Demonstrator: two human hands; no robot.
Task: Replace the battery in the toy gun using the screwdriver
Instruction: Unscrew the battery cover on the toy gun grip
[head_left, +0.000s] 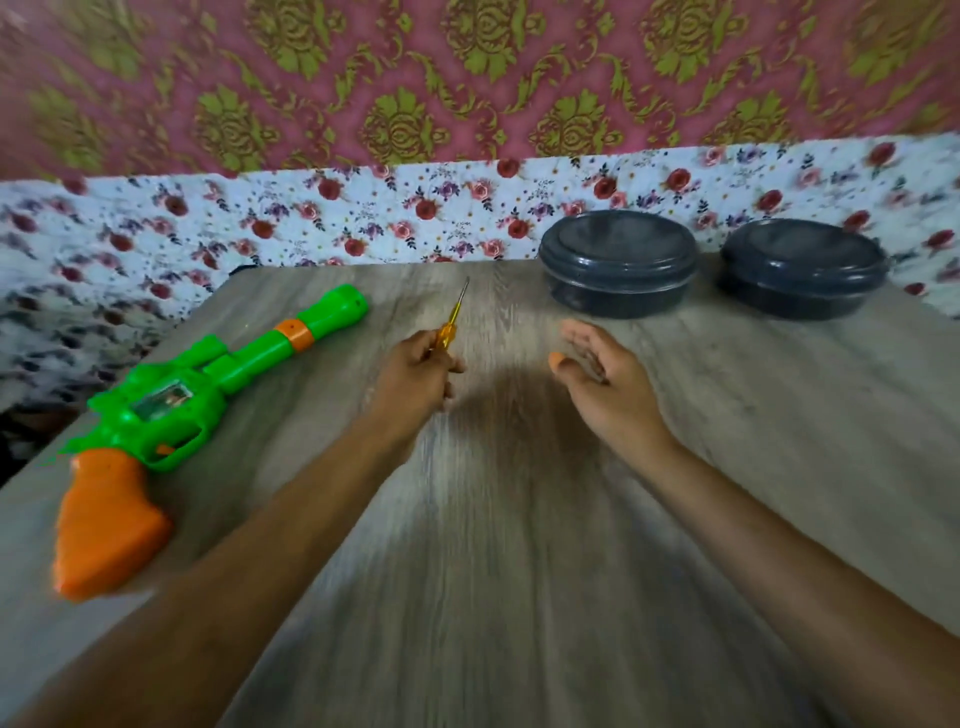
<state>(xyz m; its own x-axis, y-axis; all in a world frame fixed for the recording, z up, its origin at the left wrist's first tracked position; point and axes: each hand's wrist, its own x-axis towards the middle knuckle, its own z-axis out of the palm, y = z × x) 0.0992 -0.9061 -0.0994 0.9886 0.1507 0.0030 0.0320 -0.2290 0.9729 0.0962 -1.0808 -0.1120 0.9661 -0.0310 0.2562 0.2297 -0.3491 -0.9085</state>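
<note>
Screwdriver in hand, toy gun waiting on a wooden worktop.

A yellow screwdriver (451, 325) is being gripped by the left hand (415, 376); the right hand (605, 376) is being held open, fingers relaxed. The toy gun (208, 384) is lying unheld near the left edge of the worktop (519, 519), well apart from both hands. Unsteadied, it could be pushed off, or the slim tip could slip. No readable writing is being shown.

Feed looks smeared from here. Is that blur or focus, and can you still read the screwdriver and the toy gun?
Head view: motion blur streaks outward, worst on the forearms and the near table. The centre is sharper, so the screwdriver in the left hand reads clearly. The toy gun is slightly smeared. A soft dark shadow lies between that hand and the right hand. No glare.
</note>
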